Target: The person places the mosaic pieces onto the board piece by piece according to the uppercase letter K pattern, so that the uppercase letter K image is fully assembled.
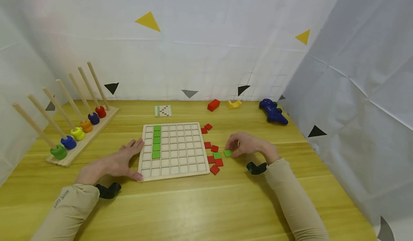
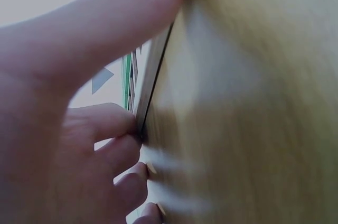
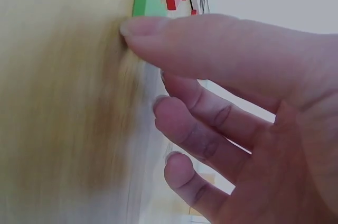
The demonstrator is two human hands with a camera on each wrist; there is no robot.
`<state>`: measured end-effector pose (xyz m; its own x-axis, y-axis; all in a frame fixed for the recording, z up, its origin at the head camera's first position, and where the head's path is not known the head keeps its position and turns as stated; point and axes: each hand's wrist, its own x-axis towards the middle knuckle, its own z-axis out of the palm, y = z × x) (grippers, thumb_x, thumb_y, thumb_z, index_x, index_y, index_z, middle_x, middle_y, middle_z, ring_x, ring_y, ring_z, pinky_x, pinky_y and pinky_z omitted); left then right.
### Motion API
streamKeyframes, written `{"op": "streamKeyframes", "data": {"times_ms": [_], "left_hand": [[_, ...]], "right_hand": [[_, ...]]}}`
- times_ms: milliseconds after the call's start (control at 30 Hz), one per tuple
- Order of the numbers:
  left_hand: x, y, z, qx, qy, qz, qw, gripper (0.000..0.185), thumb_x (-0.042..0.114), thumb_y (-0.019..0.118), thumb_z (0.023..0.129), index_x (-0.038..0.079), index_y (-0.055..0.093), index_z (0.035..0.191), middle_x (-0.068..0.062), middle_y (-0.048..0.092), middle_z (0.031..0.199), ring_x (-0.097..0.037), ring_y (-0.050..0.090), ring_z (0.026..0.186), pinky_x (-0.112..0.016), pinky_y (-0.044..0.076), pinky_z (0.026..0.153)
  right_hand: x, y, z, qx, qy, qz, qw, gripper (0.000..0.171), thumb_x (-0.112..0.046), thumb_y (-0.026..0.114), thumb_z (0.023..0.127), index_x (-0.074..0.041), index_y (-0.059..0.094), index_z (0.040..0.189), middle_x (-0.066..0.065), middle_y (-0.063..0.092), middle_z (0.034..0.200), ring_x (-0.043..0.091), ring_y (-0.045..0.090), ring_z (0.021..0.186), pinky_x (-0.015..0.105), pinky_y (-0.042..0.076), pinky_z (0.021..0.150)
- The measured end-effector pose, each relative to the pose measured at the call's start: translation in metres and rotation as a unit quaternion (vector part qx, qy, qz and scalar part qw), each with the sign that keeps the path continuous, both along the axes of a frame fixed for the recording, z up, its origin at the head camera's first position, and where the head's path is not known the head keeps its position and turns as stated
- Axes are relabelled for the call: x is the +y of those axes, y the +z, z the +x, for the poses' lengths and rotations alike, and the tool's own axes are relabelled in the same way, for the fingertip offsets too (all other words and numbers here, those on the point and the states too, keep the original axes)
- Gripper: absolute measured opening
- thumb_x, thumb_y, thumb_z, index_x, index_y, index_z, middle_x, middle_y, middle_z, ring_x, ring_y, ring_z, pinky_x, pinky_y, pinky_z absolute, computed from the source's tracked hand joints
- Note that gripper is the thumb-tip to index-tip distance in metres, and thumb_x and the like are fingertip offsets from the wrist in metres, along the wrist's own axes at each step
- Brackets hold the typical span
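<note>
A wooden grid board (image 1: 174,178) lies flat on the table, with several green tiles (image 1: 156,140) filling the upper part of its second column. Along the board's left edge my left hand (image 1: 117,162) is spread, thumb at the near corner and fingertips farther up; the left wrist view shows the fingers against the board's side. To the right of the board, my right hand (image 1: 246,144) pinches a green tile (image 1: 227,153) at the table surface between thumb and index finger. In the right wrist view the thumb (image 3: 158,31) covers part of that tile, and the other fingers hang loosely curled.
Several red tiles (image 1: 214,169) and another green tile (image 1: 217,155) lie scattered by the board's right edge. A small pattern card (image 1: 162,111), red block (image 1: 213,105), yellow block (image 1: 234,104) and blue game controller (image 1: 273,111) sit behind. A peg rack with rings (image 1: 69,158) stands left.
</note>
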<state>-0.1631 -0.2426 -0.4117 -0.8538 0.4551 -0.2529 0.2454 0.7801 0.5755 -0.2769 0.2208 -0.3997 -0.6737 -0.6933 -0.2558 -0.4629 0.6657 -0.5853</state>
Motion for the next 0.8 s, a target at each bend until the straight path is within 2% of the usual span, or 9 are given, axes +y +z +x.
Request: {"op": "streamKeyframes", "data": {"times_ms": [267,800], "left_hand": [[-0.0010,-0.0018,-0.0011,0.001,0.000,0.001,1.0000,0.128,0.053,0.086,0.070,-0.005,0.013,0.157,-0.027,0.002,0.165,-0.051,-0.002,0.150,-0.069,0.002,0.117],[-0.0002,0.0000,0.0000,0.000,0.004,0.004,1.0000,0.128,0.052,0.086,0.069,-0.005,0.013,0.157,-0.027,0.002,0.165,-0.051,-0.002,0.150,-0.069,0.002,0.117]], "right_hand": [[0.0021,-0.0013,-0.0021,-0.002,-0.023,-0.004,1.000,0.026,-0.013,0.082,0.083,-0.010,0.072,0.107,0.003,0.068,0.099,0.018,0.059,0.087,0.029,0.051,0.079],[0.0011,-0.0031,-0.0045,0.011,-0.024,-0.011,1.000,0.021,-0.019,0.086,0.079,-0.010,0.074,0.093,0.002,0.066,0.089,0.013,0.058,0.079,0.025,0.051,0.073]]}}
